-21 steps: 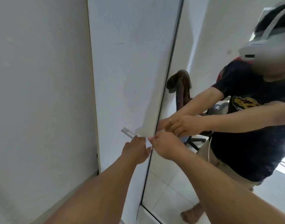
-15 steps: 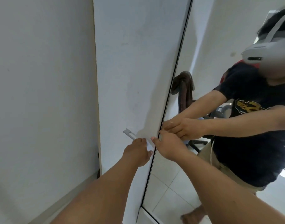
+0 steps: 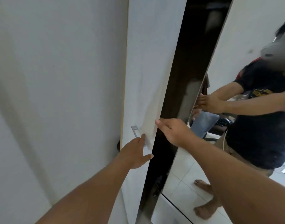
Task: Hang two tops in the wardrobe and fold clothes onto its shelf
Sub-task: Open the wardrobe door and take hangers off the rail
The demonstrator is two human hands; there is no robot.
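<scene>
Your wardrobe (image 3: pixel 154 65) stands straight ahead beside a plain white wall (image 3: pixel 57 78), its white left door (image 3: pixel 148 46) and mirrored right door (image 3: pixel 227 143) parted by a dark gap (image 3: pixel 184 78); what hangs inside is too dim to tell. The mirror reflects you in a dark T-shirt (image 3: pixel 260 118). Your right hand (image 3: pixel 172 131) reaches into the gap toward the mirrored door's edge, thumb out, its fingers hidden, so you cannot tell their grip. Your left hand (image 3: pixel 135 154) lies flat on the white door, fingers straight and released, fingertips at the small metal handle (image 3: pixel 135 130)
</scene>
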